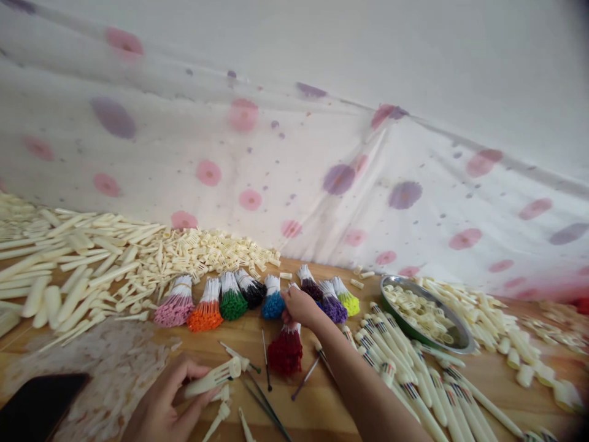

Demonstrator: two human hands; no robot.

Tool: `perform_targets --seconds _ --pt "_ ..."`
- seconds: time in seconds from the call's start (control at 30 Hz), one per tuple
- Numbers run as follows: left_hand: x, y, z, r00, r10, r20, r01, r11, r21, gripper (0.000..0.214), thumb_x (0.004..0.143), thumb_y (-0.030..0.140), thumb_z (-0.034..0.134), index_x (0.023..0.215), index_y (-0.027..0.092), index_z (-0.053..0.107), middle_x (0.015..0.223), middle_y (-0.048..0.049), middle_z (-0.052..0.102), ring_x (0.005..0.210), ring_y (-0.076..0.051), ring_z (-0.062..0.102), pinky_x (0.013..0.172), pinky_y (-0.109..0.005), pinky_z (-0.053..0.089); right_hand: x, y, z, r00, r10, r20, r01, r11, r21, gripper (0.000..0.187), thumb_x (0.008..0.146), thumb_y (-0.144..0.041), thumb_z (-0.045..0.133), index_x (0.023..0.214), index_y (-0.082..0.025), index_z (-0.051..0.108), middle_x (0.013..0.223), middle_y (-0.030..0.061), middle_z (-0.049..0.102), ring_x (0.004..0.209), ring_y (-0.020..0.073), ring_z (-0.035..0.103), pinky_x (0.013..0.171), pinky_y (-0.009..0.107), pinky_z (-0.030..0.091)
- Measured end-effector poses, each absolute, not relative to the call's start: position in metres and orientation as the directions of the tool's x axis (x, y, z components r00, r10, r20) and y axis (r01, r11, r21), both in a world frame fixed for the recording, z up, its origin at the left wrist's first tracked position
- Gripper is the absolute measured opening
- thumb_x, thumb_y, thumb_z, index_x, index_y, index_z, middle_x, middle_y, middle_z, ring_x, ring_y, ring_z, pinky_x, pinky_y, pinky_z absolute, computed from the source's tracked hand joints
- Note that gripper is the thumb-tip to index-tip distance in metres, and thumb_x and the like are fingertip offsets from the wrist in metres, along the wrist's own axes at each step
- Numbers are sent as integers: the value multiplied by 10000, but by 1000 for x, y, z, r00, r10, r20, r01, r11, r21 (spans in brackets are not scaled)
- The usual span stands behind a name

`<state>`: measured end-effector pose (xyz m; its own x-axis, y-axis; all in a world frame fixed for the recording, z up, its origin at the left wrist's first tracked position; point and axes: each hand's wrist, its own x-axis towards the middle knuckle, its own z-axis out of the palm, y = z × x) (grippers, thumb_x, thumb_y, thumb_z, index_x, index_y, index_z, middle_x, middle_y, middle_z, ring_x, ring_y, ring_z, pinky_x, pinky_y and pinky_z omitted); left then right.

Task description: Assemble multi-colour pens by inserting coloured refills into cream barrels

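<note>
At the lower left, my left hand [161, 399] is closed around a cream plastic pen part [214, 376] with slots near its end. More small cream parts [221, 411] lie just beside its fingers. My right hand [298, 306] is stretched forward with fingers curled together at the white ends of a red-tipped refill bundle [285, 355]. What they pinch is hidden. Close by stand a blue bundle [273, 302] and a dark maroon bundle [309, 285]. Loose refills [267, 362] and dark tweezers [267, 405] lie on the wood between my hands.
Pink [175, 310], orange [205, 313], green [232, 301], purple [334, 307] and yellow [348, 301] bundles line the table. Cream parts are heaped left [83, 264]. Right are multicolour pens [400, 350] and a metal bowl [462, 334] of rings. A phone-like black object [41, 408] lies lower left.
</note>
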<state>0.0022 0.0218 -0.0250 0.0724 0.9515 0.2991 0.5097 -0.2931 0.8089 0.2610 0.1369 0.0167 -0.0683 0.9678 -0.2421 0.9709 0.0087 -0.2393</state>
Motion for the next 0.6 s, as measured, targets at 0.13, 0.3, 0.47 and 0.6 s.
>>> perform_targets --seconds 0.13,0.3,0.47,0.6 --pt "2 22 -24 88 959 268 507 -275 817 96 706 361 646 729 272 618 719 46 697 704 -163 688 580 -168 544 263 139 9 -45 936 -350 888 -123 -444 271 901 -298 528 1130 -154 538 1100 70 581 896 185 603 750 374 519" --pt "2 20 -25 75 956 285 499 -283 819 105 709 373 635 726 271 615 714 46 691 703 -161 683 591 -170 544 267 137 10 -12 922 -388 837 -203 -508 278 901 -300 528 1138 -154 533 1099 70 581 892 185 605 746 373 520" --pt "2 20 -28 98 955 279 507 -289 812 99 734 369 620 728 271 609 708 44 686 700 -161 676 629 -184 547 270 143 15 34 928 -370 897 -192 -398 286 899 -299 530 1149 -160 528 1134 76 566 932 198 593 777 393 510" --pt "1 24 -31 108 946 306 493 -319 810 96 745 369 613 745 274 603 742 39 694 735 -168 677 649 -191 547 268 154 24 51 930 -364 949 -159 -273 284 897 -295 534 1151 -167 530 1158 77 556 960 205 584 797 403 501"
